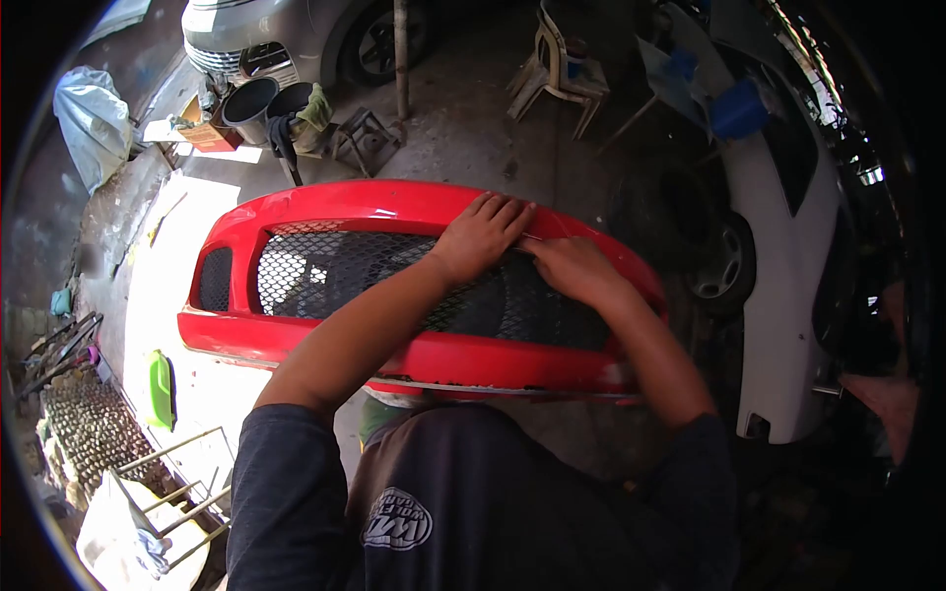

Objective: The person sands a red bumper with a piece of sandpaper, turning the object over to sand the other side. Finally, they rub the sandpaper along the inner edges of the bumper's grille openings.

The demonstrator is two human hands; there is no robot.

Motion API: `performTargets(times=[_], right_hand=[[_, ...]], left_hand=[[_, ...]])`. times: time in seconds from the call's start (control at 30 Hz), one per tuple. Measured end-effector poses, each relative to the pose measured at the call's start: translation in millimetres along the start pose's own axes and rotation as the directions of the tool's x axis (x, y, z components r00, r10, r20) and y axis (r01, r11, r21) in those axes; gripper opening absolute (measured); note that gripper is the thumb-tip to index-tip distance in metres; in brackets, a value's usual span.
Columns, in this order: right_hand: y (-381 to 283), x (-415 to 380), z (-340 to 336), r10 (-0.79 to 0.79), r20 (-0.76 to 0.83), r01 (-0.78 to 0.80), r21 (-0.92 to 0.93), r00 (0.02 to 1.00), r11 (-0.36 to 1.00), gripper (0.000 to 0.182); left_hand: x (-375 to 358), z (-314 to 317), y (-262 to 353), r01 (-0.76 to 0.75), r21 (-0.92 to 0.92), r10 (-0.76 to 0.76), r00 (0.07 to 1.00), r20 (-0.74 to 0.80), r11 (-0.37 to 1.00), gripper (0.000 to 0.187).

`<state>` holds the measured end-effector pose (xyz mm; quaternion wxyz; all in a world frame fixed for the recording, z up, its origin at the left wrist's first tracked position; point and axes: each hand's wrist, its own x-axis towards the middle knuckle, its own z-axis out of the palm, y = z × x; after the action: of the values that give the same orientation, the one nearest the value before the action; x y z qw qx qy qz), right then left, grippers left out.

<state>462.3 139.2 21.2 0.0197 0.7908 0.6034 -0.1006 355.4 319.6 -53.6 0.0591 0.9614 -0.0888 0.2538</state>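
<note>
A red car bumper with black mesh in its wide opening lies in front of me. My left hand rests on its upper bar, fingers stretched over the red surface. Close beside it, my right hand is closed at the inner edge of that bar, its fingers curled. A thin bit of something shows at the right fingertips, too small to name. Pale worn patches mark the bumper's lower edge.
Beyond the bumper stand black buckets, a plastic chair and a wooden post. A grey car is at the back; a white car body is at right. A green plastic item lies at left.
</note>
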Motion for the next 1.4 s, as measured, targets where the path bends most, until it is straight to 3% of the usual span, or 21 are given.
performTargets(times=[0.1, 0.2, 0.4, 0.63, 0.77, 1.17, 1.27, 1.4], right_hand=[[2, 4, 1, 0.025, 0.099, -0.031, 0.061, 0.995, 0.998, 0.044], [10, 6, 5, 0.025, 0.093, -0.044, 0.21, 0.995, 0.977, 0.044], [16, 10, -6, -0.045, 0.14, 0.009, 0.247, 0.989, 0.969, 0.045], [14, 13, -18, -0.023, 0.239, -0.045, 0.275, 0.971, 0.96, 0.04], [17, 16, -20, -0.038, 0.256, -0.032, 0.264, 0.966, 0.964, 0.042], [18, 20, -24, -0.051, 0.292, -0.036, 0.283, 0.955, 0.958, 0.041], [20, 21, -23, -0.041, 0.309, -0.056, 0.298, 0.95, 0.953, 0.042], [23, 22, -21, -0.042, 0.319, -0.059, 0.304, 0.947, 0.951, 0.043]], left_hand=[[3, 0, -1, -0.028, 0.044, 0.027, 1.0, 0.006, 0.999, 0.063], [2, -3, 0, -0.024, 0.052, 0.024, 1.0, 0.001, 0.998, 0.061], [0, -4, -1, -0.028, 0.054, 0.029, 0.999, -0.019, 0.998, 0.064], [0, -4, -2, -0.038, 0.034, 0.039, 0.998, -0.04, 0.999, 0.068], [1, -8, -1, -0.011, 0.011, 0.011, 1.0, 0.02, 1.0, 0.07], [1, -6, -2, -0.02, 0.019, 0.02, 1.0, -0.014, 1.0, 0.065], [1, -9, -1, -0.002, 0.012, 0.001, 0.999, 0.04, 1.0, 0.079], [2, -12, -1, -0.005, -0.018, 0.006, 0.999, 0.034, 1.0, 0.071]])
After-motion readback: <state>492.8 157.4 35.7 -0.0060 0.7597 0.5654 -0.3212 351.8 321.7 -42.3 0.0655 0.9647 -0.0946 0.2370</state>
